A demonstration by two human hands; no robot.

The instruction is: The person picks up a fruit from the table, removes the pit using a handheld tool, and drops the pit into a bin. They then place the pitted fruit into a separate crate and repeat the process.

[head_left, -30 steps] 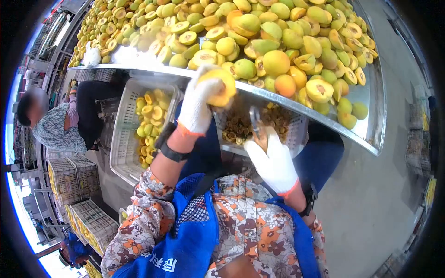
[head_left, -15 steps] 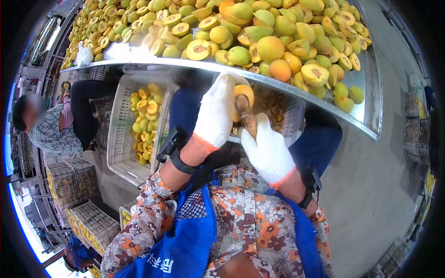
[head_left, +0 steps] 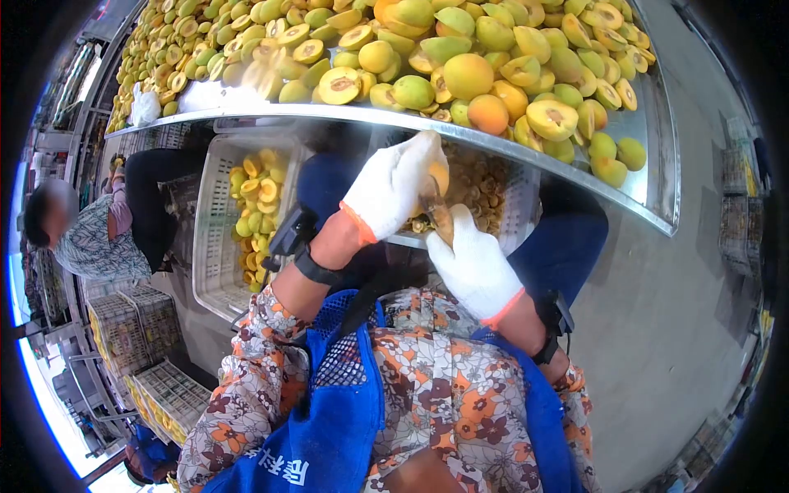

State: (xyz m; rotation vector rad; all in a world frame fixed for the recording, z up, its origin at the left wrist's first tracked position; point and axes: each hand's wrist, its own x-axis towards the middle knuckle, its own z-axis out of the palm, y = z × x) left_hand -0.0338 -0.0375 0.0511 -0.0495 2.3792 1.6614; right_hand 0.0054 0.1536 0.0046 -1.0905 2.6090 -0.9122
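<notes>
My left hand [head_left: 393, 191], in a white knit glove, is closed around a yellow peach half [head_left: 441, 174], whose cut face is turned largely out of sight. My right hand [head_left: 473, 264], gloved too, grips the wooden handle of a pitting spoon [head_left: 442, 222]. The spoon's metal end is against the fruit, partly hidden by it. Below both hands sits a crate of brown pits [head_left: 514, 205]. Just beyond them, halved and whole-looking peaches [head_left: 468, 76] are heaped on a metal table [head_left: 575, 168].
To the left stands a white crate [head_left: 215, 238] with pitted peach halves [head_left: 261, 201] in it. A seated person [head_left: 103, 234] is at the far left, near stacked crates [head_left: 136, 329]. A white plastic bag [head_left: 145, 107] lies on the table's edge.
My left hand has turned the peach half, so its cut face and the spoon's loop show less now. My right hand keeps its hold on the spoon, nearly in place.
</notes>
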